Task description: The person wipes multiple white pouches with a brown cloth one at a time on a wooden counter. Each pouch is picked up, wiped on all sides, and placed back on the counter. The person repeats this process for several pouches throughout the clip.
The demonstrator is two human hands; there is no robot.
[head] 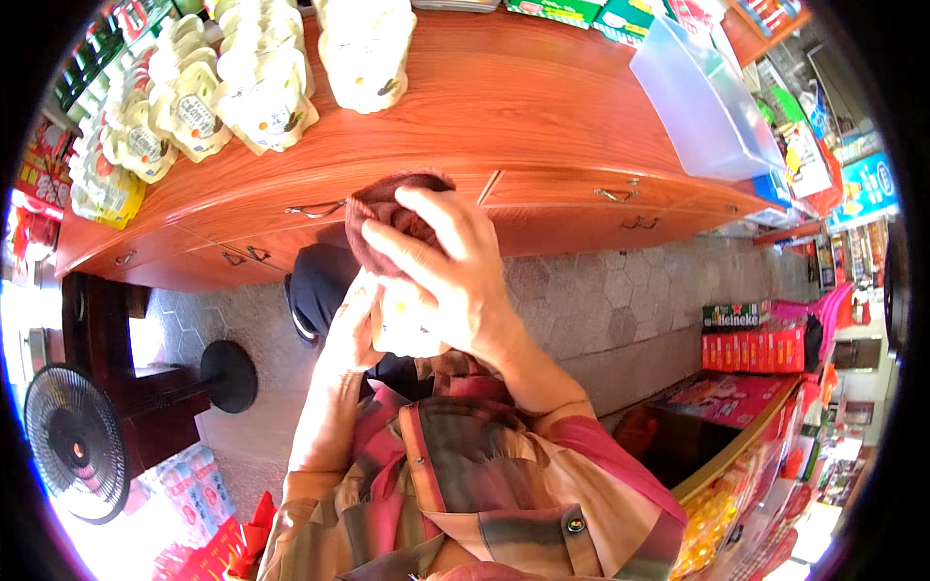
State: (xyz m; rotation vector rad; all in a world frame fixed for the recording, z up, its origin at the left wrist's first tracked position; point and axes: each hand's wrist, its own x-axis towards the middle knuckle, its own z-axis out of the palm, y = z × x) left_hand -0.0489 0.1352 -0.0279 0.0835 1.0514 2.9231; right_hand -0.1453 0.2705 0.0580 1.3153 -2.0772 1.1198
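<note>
In front of my chest, my left hand (352, 327) grips a white printed pouch (408, 316) by its left side. My right hand (454, 269) is above and to the right of it, its fingers on a dark brown cloth (396, 225) that covers the pouch's upper end. The right palm lies along the pouch's right side. Similar cream pouches (265, 94) stand in rows on the wooden counter (479, 109) at the upper left, and a separate row of pouches (367, 58) stands just right of them.
A translucent plastic bin (705, 102) stands at the counter's right. Drawers with metal handles (616, 194) line its front. A black fan (76, 443) is at the lower left. Beer and red cartons (752, 352) are stacked at right, near a glass-sided display case (734, 472).
</note>
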